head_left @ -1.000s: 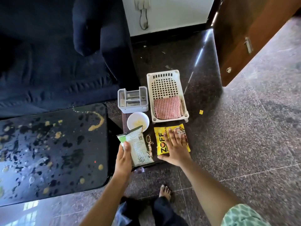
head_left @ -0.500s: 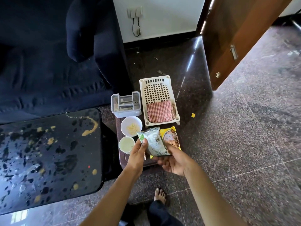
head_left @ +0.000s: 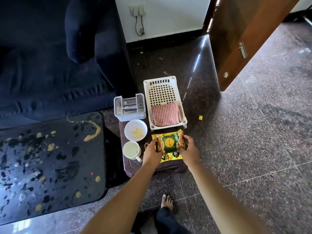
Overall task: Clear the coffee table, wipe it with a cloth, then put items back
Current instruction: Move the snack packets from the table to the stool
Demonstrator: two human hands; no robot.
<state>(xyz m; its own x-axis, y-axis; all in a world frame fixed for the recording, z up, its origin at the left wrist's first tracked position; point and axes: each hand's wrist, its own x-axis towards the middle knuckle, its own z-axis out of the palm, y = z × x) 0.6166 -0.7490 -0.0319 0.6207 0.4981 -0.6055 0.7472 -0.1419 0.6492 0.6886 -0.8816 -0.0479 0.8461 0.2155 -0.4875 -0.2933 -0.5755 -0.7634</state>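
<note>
A green snack packet [head_left: 169, 143] lies flat on top of a yellow snack packet [head_left: 170, 157] on a small dark stool [head_left: 128, 168]. My left hand [head_left: 151, 153] grips its left edge and my right hand [head_left: 188, 149] grips its right edge. The black coffee table [head_left: 50, 164] at the left is spattered with yellow and pale stains. A red checked cloth [head_left: 166, 114] sits in a white plastic basket [head_left: 162, 88] behind the packets.
On the stool's left side stand a white bowl [head_left: 135, 130] with pale bits, a white mug [head_left: 131, 150] and a grey organiser box [head_left: 129, 109]. A dark blue sofa [head_left: 50, 65] fills the upper left. A wooden door [head_left: 244, 39] stands open at the right. My bare foot [head_left: 167, 202] rests on the granite floor.
The green packet went from my left hand alone to both hands, turned face up, and now lies on the yellow packet. The mug came into view as the packet moved right.
</note>
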